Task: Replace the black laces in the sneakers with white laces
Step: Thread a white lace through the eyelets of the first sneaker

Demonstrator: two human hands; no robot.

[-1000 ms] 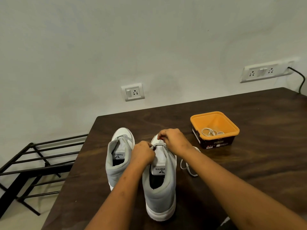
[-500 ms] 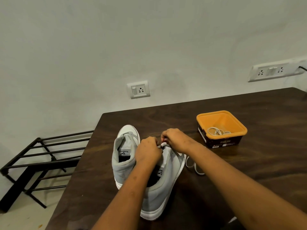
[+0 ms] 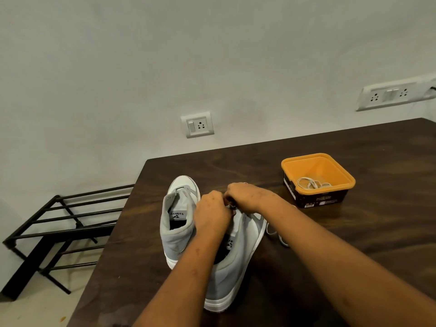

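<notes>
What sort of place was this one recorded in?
Probably a room in a home: a dark brown wooden table stands by a plain pale wall fitted with white switch-and-socket plates, and a black metal rack, likely for shoes, stands on the floor beside it.

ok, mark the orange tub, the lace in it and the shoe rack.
orange tub (image 3: 330, 198): head view, front wall.
lace (image 3: 311, 183): head view, middle of the coil.
shoe rack (image 3: 35, 267): head view, thick slanted leg.
</notes>
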